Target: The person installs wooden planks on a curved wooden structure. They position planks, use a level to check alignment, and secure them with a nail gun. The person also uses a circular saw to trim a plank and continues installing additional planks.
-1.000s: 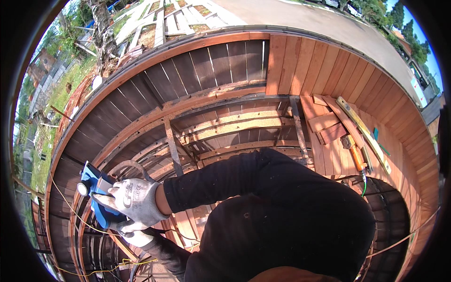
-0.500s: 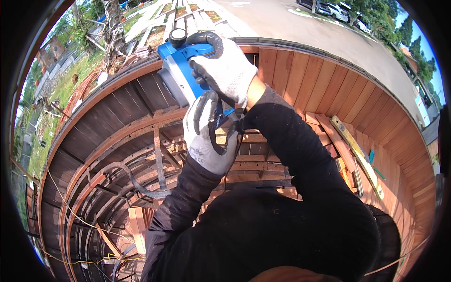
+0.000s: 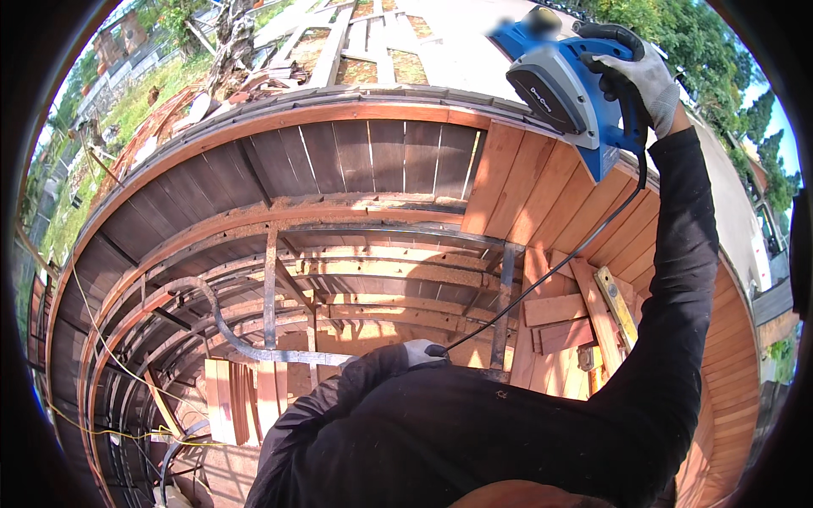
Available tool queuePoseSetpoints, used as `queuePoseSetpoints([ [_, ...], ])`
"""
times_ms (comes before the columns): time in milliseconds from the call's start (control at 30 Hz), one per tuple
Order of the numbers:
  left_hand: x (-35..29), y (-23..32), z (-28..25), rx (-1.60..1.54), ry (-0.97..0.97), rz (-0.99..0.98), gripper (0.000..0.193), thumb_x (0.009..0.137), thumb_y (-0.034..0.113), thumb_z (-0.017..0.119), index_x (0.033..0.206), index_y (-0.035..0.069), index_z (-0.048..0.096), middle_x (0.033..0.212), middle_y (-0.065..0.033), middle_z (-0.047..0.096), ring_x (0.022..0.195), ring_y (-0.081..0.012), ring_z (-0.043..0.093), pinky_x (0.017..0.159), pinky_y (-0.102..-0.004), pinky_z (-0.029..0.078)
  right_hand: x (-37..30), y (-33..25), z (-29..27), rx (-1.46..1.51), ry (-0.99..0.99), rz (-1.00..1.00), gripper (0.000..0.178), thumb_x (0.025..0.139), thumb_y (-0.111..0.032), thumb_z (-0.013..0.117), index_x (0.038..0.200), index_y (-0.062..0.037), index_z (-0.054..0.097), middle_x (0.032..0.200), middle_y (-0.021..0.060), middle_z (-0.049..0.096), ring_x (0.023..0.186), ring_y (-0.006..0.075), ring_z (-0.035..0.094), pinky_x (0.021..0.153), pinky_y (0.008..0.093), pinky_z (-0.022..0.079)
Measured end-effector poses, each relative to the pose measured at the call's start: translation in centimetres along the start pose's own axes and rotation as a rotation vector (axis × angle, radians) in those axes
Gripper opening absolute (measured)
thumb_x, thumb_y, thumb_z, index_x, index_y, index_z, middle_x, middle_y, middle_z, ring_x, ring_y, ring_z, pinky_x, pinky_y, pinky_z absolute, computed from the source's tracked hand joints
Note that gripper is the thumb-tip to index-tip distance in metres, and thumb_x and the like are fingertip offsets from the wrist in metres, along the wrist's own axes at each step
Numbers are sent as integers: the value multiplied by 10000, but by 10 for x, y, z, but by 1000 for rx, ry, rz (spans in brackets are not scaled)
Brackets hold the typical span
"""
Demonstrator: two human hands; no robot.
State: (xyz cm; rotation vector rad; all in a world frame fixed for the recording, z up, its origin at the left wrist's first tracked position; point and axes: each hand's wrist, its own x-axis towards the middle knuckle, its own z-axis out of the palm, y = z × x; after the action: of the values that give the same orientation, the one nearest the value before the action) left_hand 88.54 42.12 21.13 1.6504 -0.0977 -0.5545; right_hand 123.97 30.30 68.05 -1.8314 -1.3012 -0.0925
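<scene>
A blue electric hand planer (image 3: 597, 102) with a grey and black side cover is raised at the upper right, above the wall's top edge. My right hand (image 3: 656, 85), in a white and black work glove, is closed round its rear handle. From the planer, a black power cord (image 3: 555, 267) runs down to the left, pulled nearly straight. My gloved left hand (image 3: 418, 352) is low in front of my chest, closed on the cord; my sleeve and body partly hide it. Under the planer are reddish wooden boards (image 3: 542, 182) lining the curved wall.
Dark slats (image 3: 356, 157) and curved ribs (image 3: 339, 207) line the wall to the left. A bent grey pipe (image 3: 224, 326) crosses the ribs. A yellow spirit level (image 3: 616, 306) leans by loose boards (image 3: 563, 334) at right. Stacked wood pieces (image 3: 222, 402) stand lower left, near a yellow cord (image 3: 127, 434).
The planer has moved right in my right hand, away from the slatted wall section. My left hand has left the planer and dropped towards my chest with the cord.
</scene>
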Motion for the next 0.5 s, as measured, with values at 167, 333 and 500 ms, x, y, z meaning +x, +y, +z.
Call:
queuePoseSetpoints([
  [167, -51, 21, -5, 347, 599, -175, 327, 883, 403, 603, 931, 86, 672, 789, -160, 655, 759, -332, 645, 684, -412, 486, 5, 11, -9, -1, -145, 74, 347, 830, -177, 729, 1159, -98, 652, 813, 27, 643, 584, 85, 585, 508, 218, 494],
  [333, -109, -12, 17, 324, 887, -351, 239, 883, 325, 609, 897, 94, 667, 785, -124, 681, 746, -308, 677, 683, -402, 517, 17, 29, 7, -155, -263, -58, 366, 805, -119, 735, 1159, -98, 645, 839, 23, 647, 577, 71, 577, 498, 197, 482],
  [500, -116, -41, 17, 351, 1095, -306, 166, 879, 257, 600, 863, 107, 669, 727, -113, 664, 681, -294, 665, 631, -386, 512, 26, 45, 0, -50, -328, 30, 399, 808, -106, 730, 1184, -48, 610, 856, 35, 661, 603, 83, 614, 520, 215, 525],
])
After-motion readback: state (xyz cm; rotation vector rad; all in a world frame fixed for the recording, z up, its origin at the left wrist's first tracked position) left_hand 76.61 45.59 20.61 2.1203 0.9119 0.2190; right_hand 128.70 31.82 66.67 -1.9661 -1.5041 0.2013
